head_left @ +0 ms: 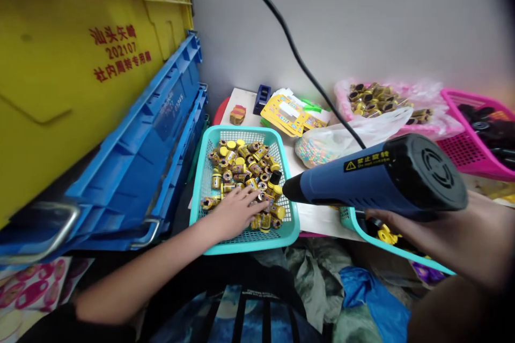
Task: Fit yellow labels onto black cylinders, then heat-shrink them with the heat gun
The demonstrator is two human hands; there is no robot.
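From the head camera, the left hand lies palm down inside a teal mesh basket, its fingers spread loose over a heap of small yellow-and-black capped bottles; the grip is open, touching the bottles at the near side of the heap without closing on any. The basket sits on the tabletop, just beside a stack of blue crates with a yellow crate on top of them.

The right hand is wrapped around the handle of a blue heat gun, its grip closed on it from below, though the fingers are mostly hidden under the gun's body. The gun's black nozzle points left, ending just above the basket's right rim, near the left fingertips.

Beyond it lie a clear bag of pastel beads, yellow printed cards, a pink-lined tray of more bottles and a pink basket. A black cable runs across the wall.
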